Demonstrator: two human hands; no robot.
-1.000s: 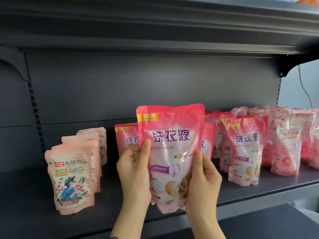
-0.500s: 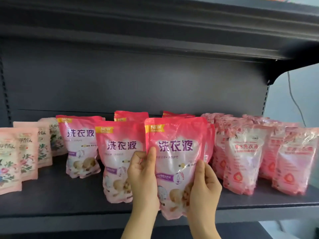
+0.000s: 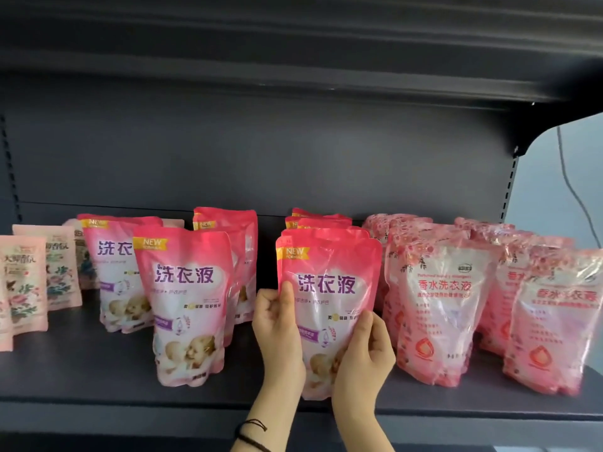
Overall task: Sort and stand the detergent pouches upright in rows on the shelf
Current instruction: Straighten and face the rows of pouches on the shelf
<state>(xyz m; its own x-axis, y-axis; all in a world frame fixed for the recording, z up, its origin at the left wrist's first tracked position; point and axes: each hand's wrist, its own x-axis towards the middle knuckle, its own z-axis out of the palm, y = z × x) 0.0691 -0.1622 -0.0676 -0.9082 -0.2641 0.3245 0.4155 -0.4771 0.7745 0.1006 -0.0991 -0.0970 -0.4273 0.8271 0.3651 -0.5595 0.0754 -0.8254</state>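
Observation:
A bright pink detergent pouch (image 3: 329, 288) with purple lettering stands upright near the front edge of the dark shelf (image 3: 98, 380), at the head of a row of like pouches (image 3: 321, 223). My left hand (image 3: 277, 334) grips its left edge, thumb on the front. My right hand (image 3: 365, 357) holds its lower right side. Two more rows of the same pink pouch stand to the left, one fronted by a pouch (image 3: 187, 298), the other (image 3: 112, 272) further left. Pale floral pouches (image 3: 26, 285) stand at far left; red-patterned clear pouches (image 3: 440, 308) fill the right.
The shelf's back panel (image 3: 261, 158) is dark grey, and an upper shelf (image 3: 293, 44) overhangs. A bracket (image 3: 509, 177) and a cable (image 3: 574, 190) show at the right end. Bare shelf floor lies between the pouch rows and at the front left.
The pouch in both hands has come down from mid-air onto the shelf front, ahead of the third pink row. The view has swung right and closer to the shelf.

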